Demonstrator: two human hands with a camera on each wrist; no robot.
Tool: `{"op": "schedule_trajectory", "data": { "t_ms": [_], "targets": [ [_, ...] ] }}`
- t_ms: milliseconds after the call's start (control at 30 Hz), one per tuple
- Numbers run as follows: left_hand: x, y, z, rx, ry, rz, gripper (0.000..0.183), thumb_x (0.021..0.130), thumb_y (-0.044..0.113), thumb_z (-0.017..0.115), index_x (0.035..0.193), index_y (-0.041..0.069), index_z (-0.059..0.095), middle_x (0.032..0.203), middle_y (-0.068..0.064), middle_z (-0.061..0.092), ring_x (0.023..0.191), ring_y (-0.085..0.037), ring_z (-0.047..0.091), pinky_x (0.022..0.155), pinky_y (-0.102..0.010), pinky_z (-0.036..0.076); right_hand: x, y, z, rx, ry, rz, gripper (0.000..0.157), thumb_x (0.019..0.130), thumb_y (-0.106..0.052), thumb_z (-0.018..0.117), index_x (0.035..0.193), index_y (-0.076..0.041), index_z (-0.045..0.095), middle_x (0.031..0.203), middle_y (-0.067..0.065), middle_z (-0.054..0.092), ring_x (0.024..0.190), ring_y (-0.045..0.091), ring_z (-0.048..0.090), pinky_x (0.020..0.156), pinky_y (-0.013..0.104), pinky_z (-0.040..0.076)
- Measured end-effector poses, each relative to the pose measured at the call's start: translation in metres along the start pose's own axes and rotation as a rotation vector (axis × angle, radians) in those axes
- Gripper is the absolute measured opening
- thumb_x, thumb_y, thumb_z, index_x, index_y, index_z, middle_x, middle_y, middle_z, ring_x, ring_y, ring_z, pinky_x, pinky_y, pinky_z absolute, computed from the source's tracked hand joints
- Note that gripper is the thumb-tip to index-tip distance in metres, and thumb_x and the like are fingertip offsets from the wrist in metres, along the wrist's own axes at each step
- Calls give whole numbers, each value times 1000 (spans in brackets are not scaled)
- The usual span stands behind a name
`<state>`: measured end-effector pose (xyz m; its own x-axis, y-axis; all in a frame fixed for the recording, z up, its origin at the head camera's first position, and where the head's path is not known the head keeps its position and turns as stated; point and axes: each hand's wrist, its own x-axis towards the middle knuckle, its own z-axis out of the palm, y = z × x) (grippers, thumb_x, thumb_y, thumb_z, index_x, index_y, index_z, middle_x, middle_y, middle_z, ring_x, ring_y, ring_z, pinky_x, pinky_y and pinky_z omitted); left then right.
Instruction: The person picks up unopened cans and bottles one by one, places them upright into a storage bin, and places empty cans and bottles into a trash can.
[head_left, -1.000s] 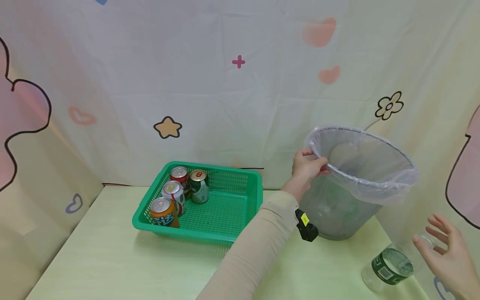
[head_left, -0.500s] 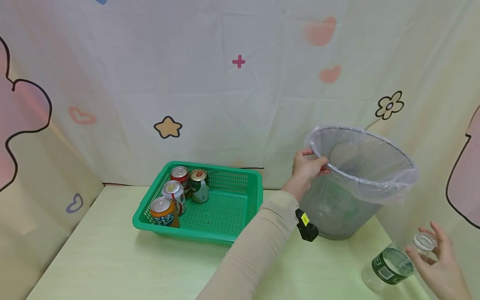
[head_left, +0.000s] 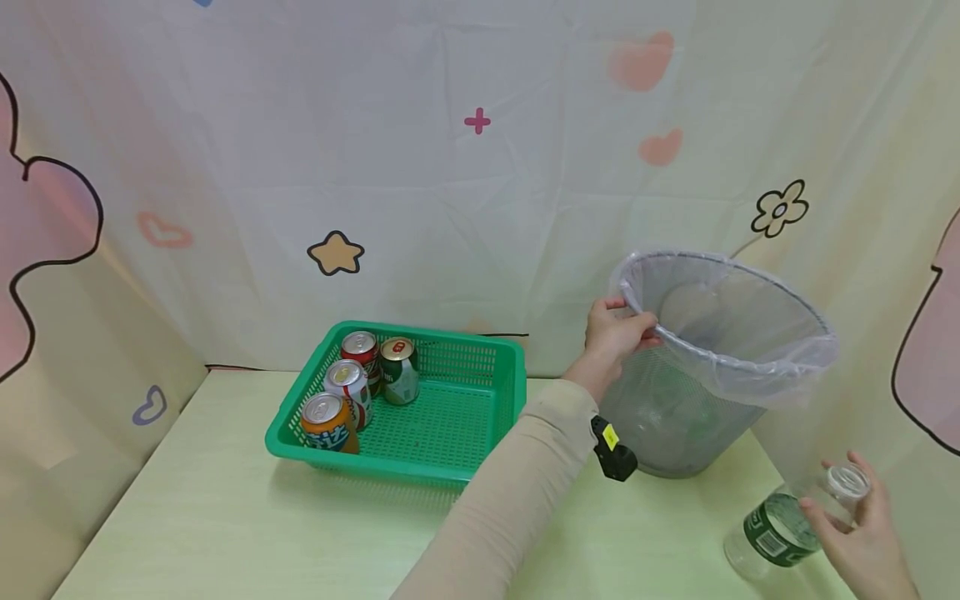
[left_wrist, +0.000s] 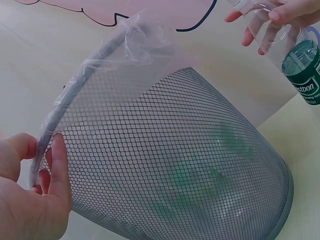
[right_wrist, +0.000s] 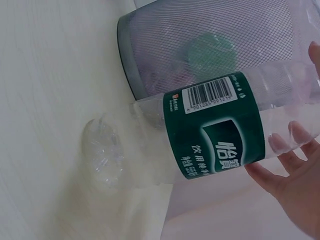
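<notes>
My left hand (head_left: 618,337) pinches the bag-lined rim of a grey mesh wastebasket (left_wrist: 150,145), thumb on one side and fingers on the other. The wastebasket leans, and clear and green shapes show through its mesh. At the table's right side my right hand (head_left: 862,525) holds a clear plastic bottle (right_wrist: 215,125) around its upper part, with fingers behind it and the thumb in front. That bottle is uncapped, wears a green label, and stands with its base at the tabletop. A thin whitish bag (left_wrist: 145,40) is folded over the wastebasket's rim.
A green plastic basket (head_left: 465,471) sits left of the wastebasket. At its left end stand several drink cans, among them an orange can (head_left: 330,425) and a green can (head_left: 399,375). Patterned cloth (head_left: 420,167) hangs behind the table (head_left: 225,517) and along both sides.
My right hand has moved left and down onto the bottle's upper part and closed around it. The left hand stays on the wastebasket's rim, and the bottle has hardly moved.
</notes>
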<state>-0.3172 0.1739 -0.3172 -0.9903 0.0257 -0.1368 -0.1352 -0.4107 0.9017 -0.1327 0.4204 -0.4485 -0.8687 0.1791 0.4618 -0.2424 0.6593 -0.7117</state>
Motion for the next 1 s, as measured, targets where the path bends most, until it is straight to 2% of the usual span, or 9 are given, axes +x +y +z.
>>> {"op": "schedule_trajectory", "data": {
  "t_ms": [200, 400, 467, 567, 633, 800, 1000],
  "targets": [
    [-2, 2, 1, 1, -4, -6, 36, 73, -8, 65, 98, 12, 48, 70, -7, 60, 51, -13, 58, 60, -32, 56, 1, -1, 5, 91, 27, -29, 81, 82, 15, 56, 145, -13, 13, 122, -26, 38, 102, -18, 41, 73, 0, 40],
    [-2, 2, 1, 11, -4, -11, 35, 74, -7, 66, 98, 12, 49, 70, -8, 60, 51, -14, 59, 60, -32, 56, 2, -2, 8, 331, 28, -53, 64, 80, 20, 53, 133, -10, 33, 117, -16, 52, 101, -10, 52, 76, 3, 42],
    [-1, 3, 1, 9, -1, -12, 35, 74, -7, 66, 98, 12, 49, 69, -8, 61, 51, -14, 60, 60, -32, 56, 2, -2, 8, 367, 25, -52, 59, 80, 21, 53, 128, -11, 37, 113, -16, 56, 99, -8, 54, 75, 3, 42],
    [-1, 3, 1, 6, 5, -10, 35, 73, -8, 66, 98, 12, 49, 70, -8, 60, 51, -14, 60, 60, -32, 56, 2, -2, 8, 322, 30, -33, 56, 81, 18, 54, 124, -14, 39, 109, -18, 59, 97, -9, 55, 74, 3, 42],
    [-1, 3, 0, 5, 7, -11, 36, 73, -8, 66, 98, 12, 49, 70, -8, 60, 51, -14, 59, 61, -33, 56, 2, -3, 9, 235, 43, -17, 55, 81, 16, 56, 123, -17, 40, 107, -22, 58, 95, -11, 55, 73, 3, 42],
    [0, 2, 0, 7, 3, -13, 35, 74, -8, 66, 97, 12, 49, 69, -8, 60, 51, -13, 59, 60, -32, 56, 3, -3, 11, 113, 66, 15, 55, 82, 12, 59, 122, -20, 39, 105, -27, 56, 92, -14, 54, 73, 2, 42],
    [-1, 1, -1, 3, -3, -14, 35, 74, -8, 65, 98, 11, 48, 70, -7, 60, 49, -13, 59, 58, -29, 56, 4, -3, 9, 46, 61, 51, 54, 84, 5, 59, 121, -26, 35, 104, -31, 53, 91, -17, 52, 71, 1, 41]
  ]
}}
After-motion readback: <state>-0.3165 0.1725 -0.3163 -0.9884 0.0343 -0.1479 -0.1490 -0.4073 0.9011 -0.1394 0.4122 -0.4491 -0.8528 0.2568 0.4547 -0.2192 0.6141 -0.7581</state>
